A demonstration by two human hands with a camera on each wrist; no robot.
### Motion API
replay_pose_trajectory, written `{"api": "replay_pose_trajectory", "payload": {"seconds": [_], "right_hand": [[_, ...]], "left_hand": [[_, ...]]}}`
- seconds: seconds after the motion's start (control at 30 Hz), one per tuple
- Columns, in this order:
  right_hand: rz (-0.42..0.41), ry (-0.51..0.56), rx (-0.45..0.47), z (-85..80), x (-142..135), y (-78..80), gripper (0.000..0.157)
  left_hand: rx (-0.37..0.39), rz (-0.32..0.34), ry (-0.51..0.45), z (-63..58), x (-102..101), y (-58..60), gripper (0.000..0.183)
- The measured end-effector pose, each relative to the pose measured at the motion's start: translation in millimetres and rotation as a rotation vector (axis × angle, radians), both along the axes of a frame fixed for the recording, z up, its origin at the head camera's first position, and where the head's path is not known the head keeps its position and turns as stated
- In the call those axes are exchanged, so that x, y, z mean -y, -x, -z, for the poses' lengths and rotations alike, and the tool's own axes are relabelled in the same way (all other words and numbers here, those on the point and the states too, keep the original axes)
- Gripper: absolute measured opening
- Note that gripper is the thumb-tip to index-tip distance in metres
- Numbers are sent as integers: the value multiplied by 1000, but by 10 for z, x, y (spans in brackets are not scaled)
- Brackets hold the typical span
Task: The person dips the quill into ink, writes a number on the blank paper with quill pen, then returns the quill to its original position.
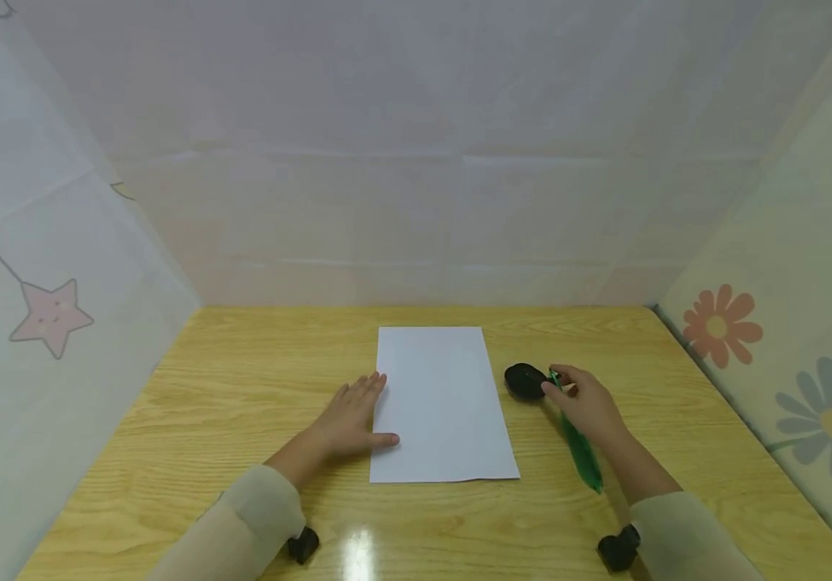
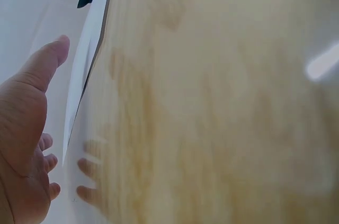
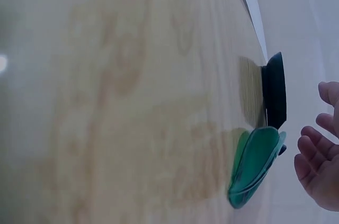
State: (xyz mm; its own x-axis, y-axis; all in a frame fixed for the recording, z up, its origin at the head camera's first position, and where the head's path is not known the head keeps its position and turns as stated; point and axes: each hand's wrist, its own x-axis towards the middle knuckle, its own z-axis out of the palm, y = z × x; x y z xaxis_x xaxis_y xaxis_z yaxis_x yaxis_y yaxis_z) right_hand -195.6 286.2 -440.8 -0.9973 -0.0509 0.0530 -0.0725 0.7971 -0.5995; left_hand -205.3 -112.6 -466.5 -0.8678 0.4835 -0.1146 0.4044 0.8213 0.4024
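Observation:
My left hand (image 1: 350,421) is at the left edge of a white sheet of paper (image 1: 441,403), fingers spread, with the thumb and fingertips over the edge. In the left wrist view its thumb (image 2: 50,62) stands out straight. My right hand (image 1: 590,406) is over the narrow far end of a long green leaf-shaped thing (image 1: 583,456), thumb and fingers apart around that end. The right wrist view shows a gap between its loosely bent fingers (image 3: 312,152) and the green leaf-shaped thing (image 3: 257,160). Right beside the thumb is a low, black, rounded object (image 1: 524,382).
The wooden table (image 1: 278,355) carries the paper in its middle. A pale cloth wall (image 1: 430,218) rises behind it, with printed cloth at both sides. A black wrist device (image 1: 304,545) sits under the left sleeve and another (image 1: 619,550) under the right.

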Motion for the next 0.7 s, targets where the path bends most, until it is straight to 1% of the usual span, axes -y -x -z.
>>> {"api": "replay_pose_trajectory", "payload": {"seconds": [0.1,0.23,0.43,0.6,0.7], "right_hand": [[23,22,24,26,-45,-11,60],[53,43,77,56,-79,-35,61],[97,90,128,102,-121,-69,63],[116,140,151,127,-126,-64,66],[126,147,156,137,-138,-64,67]], "left_hand": [[2,13,-8,19,4,-27,105],[10,27,-16,68,7,-58,106],[4,46,-17,155,8,-68,106],[-3,47,16,185,29,-78,107],[-15,48,35,188,30,-82,107]]}}
